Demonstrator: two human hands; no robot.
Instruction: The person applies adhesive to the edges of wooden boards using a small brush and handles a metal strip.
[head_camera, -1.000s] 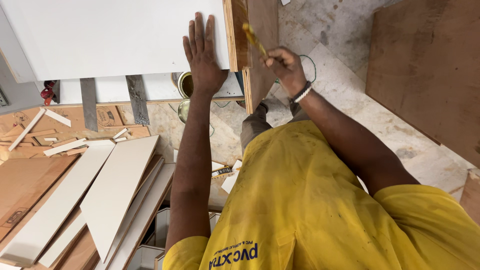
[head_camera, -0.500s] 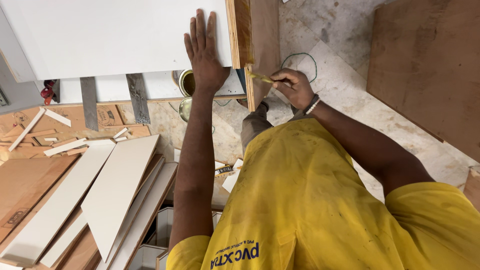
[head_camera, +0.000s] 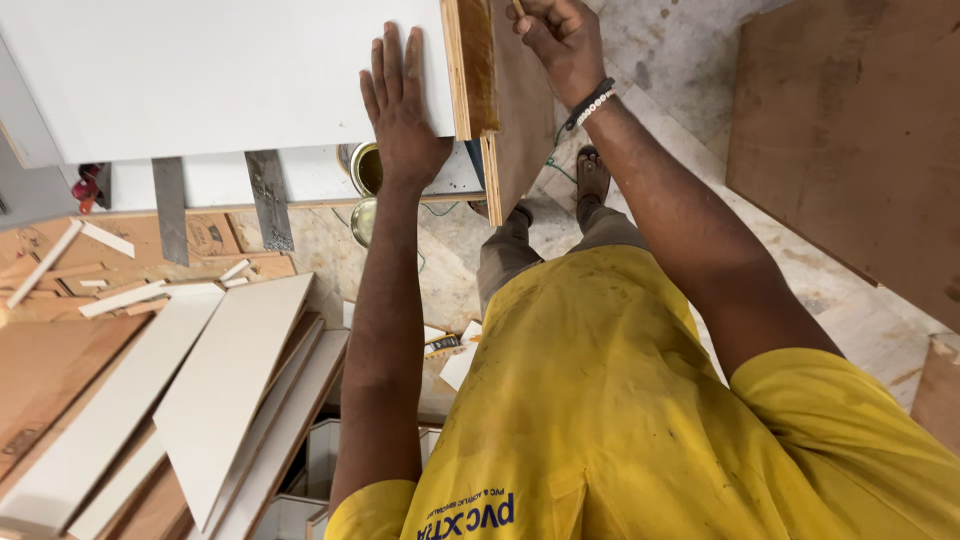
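White laminated board (head_camera: 220, 75), big flat sheet, lies at 11 o'clock of the view on the worktop (head_camera: 300, 185); its raw ply edge (head_camera: 457, 70) faces 3 o'clock. Looks stiff and fairly heavy, face prob. slick, so better held by pressing flat or gripping the edges, not the face alone. Brown ply panel (head_camera: 515, 110) stands on edge just beside that edge, touching or nearly so. Left hand (head_camera: 405, 110), 12 o'clock, lies palm-down on the white face nr the edge, fingers straight and close together. Right hand (head_camera: 560, 45), 1 o'clock, fingers curled tight on a thin stick-like tool (head_camera: 518, 8), mostly out of view. Offcut strips (head_camera: 230, 400) at 8 o'clock.
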